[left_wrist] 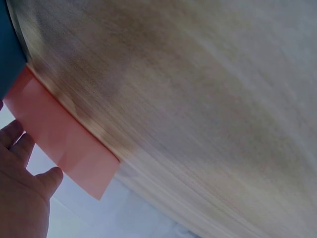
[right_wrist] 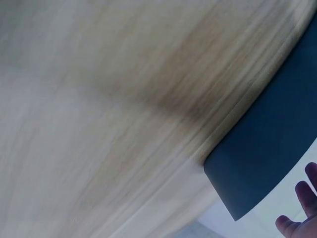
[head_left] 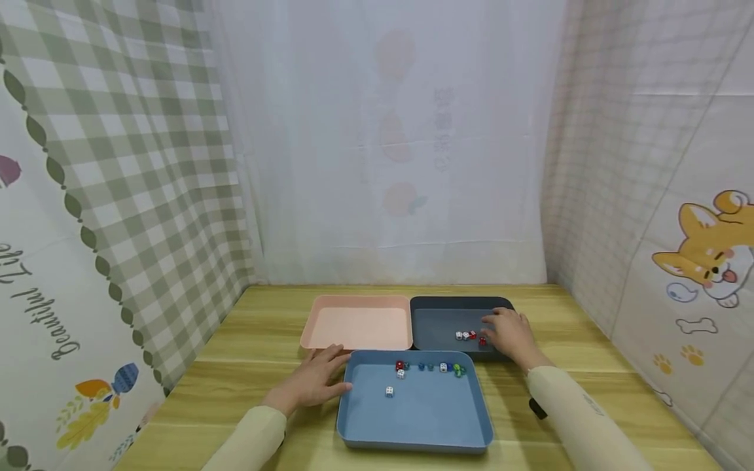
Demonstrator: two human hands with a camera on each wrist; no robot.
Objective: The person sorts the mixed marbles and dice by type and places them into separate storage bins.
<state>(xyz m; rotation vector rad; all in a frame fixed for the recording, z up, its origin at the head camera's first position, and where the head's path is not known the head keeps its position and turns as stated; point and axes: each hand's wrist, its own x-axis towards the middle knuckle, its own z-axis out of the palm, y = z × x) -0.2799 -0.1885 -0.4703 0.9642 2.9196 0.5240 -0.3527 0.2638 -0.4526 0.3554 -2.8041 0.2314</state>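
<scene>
The left hand lies at the left side of the blue tray, fingers spread, with its thumb touching the rim. Over the right part of the dark navy tray is the right hand, fingers slightly bent and apart. Just below its fingertips lies a red die, with two white dice and another red die to the left. Inside the blue tray, a white die sits apart from a red die, another white die and several blue and green dice along the far wall.
A pink tray stands left of the navy one, behind the blue tray. All three trays are on a wood-grain table. Checked cloth hangs on the left, a white curtain at the back, printed cloth on the right.
</scene>
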